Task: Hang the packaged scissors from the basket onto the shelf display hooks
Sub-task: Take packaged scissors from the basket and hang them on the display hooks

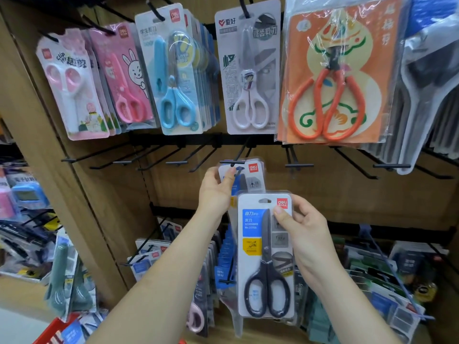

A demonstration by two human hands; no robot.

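Right grip [305, 234] clasps front pack [267, 256] (black scissors), thumb on face. Left grip [216, 192] pinches rear pack [250, 176] at 12 o'clock, top at hook [232, 162]. Basket [53, 330] at 7 o'clock.

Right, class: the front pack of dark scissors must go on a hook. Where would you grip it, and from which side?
Pinch the front pack by its flat upper right edge, coming from the right, as the right hand does. That probably keeps the hang hole at top centre clear, and the left hand and rear pack crowd the other side.
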